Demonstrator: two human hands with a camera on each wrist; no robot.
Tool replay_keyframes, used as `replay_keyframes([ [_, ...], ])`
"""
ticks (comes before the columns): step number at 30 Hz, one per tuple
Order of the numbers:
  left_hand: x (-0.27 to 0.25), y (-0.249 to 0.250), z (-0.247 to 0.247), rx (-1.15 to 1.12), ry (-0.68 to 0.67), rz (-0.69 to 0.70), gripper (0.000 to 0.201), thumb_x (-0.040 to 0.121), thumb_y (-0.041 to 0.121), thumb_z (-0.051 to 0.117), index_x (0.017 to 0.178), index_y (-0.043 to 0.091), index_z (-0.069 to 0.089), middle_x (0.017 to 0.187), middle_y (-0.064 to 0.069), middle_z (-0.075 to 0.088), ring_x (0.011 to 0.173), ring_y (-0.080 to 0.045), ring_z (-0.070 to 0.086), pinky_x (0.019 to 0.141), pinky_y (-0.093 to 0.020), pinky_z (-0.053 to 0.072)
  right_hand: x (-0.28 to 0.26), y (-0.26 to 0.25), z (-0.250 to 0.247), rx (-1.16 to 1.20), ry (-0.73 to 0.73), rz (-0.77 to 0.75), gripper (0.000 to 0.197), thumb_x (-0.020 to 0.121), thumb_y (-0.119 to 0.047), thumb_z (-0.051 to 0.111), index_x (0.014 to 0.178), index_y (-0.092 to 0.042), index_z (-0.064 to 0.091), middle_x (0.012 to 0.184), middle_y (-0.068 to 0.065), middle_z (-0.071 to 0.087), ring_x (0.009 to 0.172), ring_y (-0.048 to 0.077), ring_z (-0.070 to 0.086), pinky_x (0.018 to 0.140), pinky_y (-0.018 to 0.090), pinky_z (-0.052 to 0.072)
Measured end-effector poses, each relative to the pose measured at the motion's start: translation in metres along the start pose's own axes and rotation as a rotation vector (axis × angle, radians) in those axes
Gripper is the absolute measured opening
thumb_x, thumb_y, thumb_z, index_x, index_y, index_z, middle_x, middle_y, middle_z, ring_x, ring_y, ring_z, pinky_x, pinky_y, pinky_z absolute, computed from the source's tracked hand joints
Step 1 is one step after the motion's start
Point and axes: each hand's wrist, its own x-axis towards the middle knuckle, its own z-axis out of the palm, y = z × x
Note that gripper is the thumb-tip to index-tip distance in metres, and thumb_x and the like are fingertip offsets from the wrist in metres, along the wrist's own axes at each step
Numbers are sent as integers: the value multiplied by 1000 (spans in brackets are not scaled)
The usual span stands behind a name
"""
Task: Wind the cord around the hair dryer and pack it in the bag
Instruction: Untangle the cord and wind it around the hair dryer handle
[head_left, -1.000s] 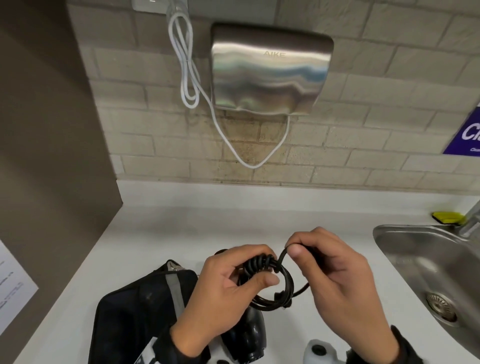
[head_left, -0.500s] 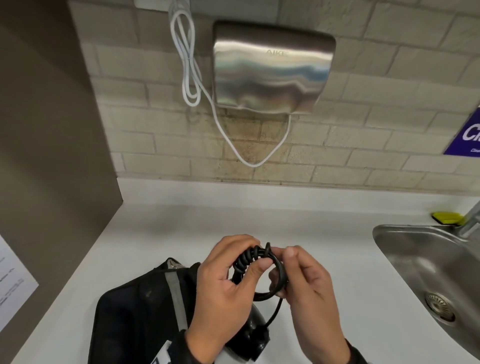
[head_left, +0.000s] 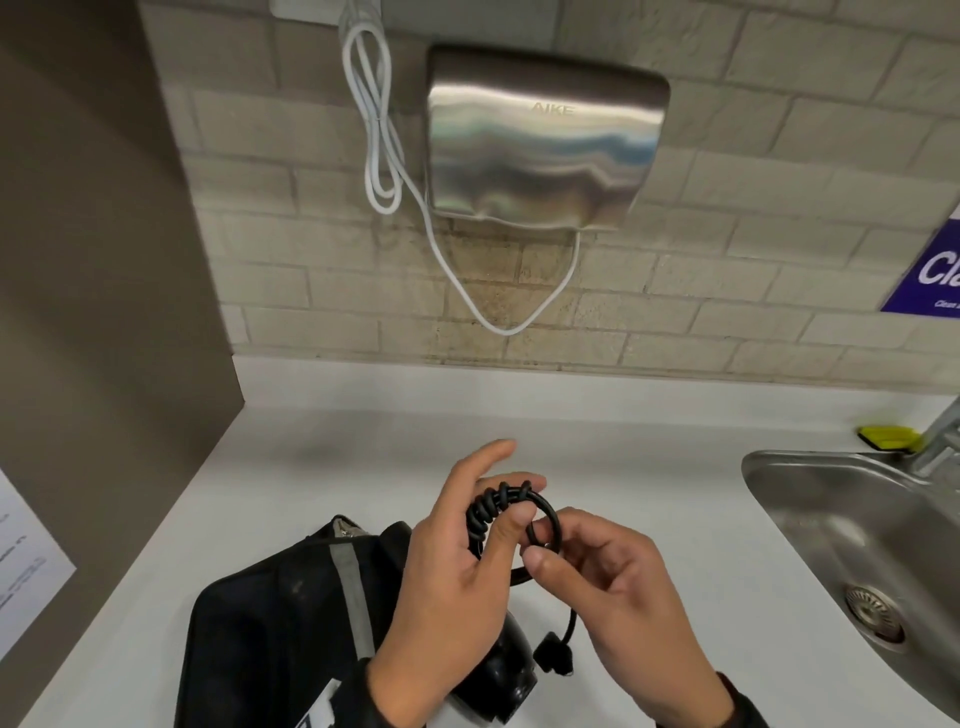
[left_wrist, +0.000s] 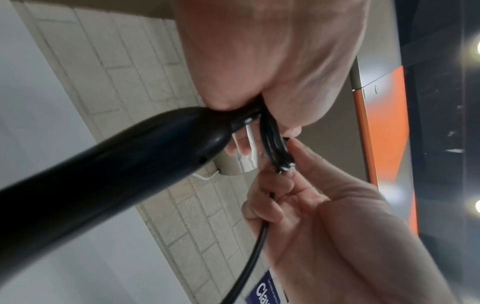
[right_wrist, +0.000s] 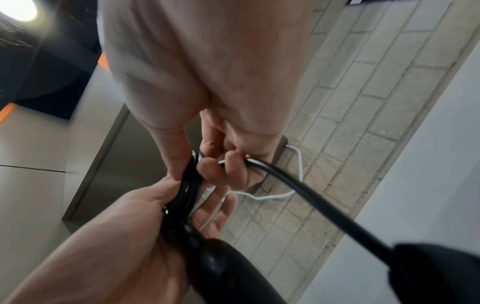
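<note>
Left hand (head_left: 457, 561) grips black plastic hair dryer (head_left: 498, 670) w/ coiled black cord (head_left: 511, 512); right hand (head_left: 602, 577) pinches loop; slack grip could unravel coils.

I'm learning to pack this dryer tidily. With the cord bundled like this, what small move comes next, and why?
Probably the right hand should pull the short tail through the loop and snug it. The left hand holds the coiled cord against the hair dryer, only a short length with the plug hangs free, and the bag waits beside it.
</note>
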Motion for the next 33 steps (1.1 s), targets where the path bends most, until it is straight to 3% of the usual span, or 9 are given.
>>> replay_keyframes([
  [6, 0, 1, 0, 87, -1, -33, 14, 92, 40, 56, 103, 39, 64, 86, 11, 65, 83, -6, 63, 75, -11, 45, -1, -4, -3, -71, -32, 43, 6, 84, -15, 66, 83, -12, 70, 75, -1, 65, 75, 13, 58, 74, 26, 48],
  [10, 2, 4, 3, 48, 44, -50, 14, 90, 40, 57, 99, 33, 64, 85, 11, 68, 82, -5, 65, 73, -9, 46, -4, -3, 1, -203, 45, 1, 10, 84, -16, 68, 90, -24, 71, 82, -1, 71, 82, 15, 66, 81, 31, 52],
  [14, 4, 7, 5, -65, 80, -94, 13, 90, 34, 58, 96, 26, 67, 76, 4, 71, 77, -6, 67, 73, -11, 49, -10, 0, 12, -361, 242, -146, 42, 81, -8, 74, 98, -41, 54, 81, -6, 72, 80, 14, 63, 76, 18, 46],
  [17, 4, 10, 7, -133, 92, -127, 15, 88, 34, 59, 96, 25, 69, 76, 3, 72, 77, -5, 68, 73, -11, 49, -10, 5, 18, -558, 341, -345, 31, 79, -17, 71, 94, -39, 56, 87, -15, 70, 83, 8, 65, 73, 13, 45],
  [20, 4, 13, 7, -147, 117, -145, 18, 85, 34, 60, 96, 24, 70, 81, 9, 73, 81, 0, 68, 72, -7, 48, -9, 11, 21, -678, 420, -496, 19, 81, -23, 66, 98, -30, 67, 96, -20, 71, 88, 3, 68, 76, 21, 51],
  [22, 3, 12, 8, -146, 138, -144, 19, 85, 34, 59, 96, 23, 70, 83, 10, 73, 81, 1, 67, 72, -7, 48, -8, 14, 23, -720, 474, -534, 19, 81, -23, 66, 99, -28, 72, 101, -13, 74, 93, 7, 70, 78, 25, 55],
  [24, 1, 11, 9, -123, 155, -129, 18, 85, 35, 58, 97, 24, 68, 84, 7, 72, 79, 1, 66, 69, -7, 49, -8, 15, 26, -768, 502, -534, 18, 82, -25, 65, 95, -24, 77, 99, -4, 76, 92, 7, 72, 78, 22, 56],
  [28, -2, 11, 12, -110, 157, -97, 18, 86, 34, 55, 98, 24, 64, 82, 10, 69, 74, 3, 64, 63, -6, 49, -8, 13, 31, -798, 492, -463, 20, 82, -28, 62, 93, -22, 78, 98, 1, 77, 92, 8, 72, 78, 20, 55],
  [33, -3, 9, 14, -30, 125, -59, 15, 89, 34, 52, 100, 29, 61, 89, 19, 68, 78, 2, 65, 66, -9, 49, -9, 16, 35, -830, 416, -311, 27, 87, -35, 55, 104, -27, 75, 108, -7, 73, 90, 9, 71, 68, 29, 59],
])
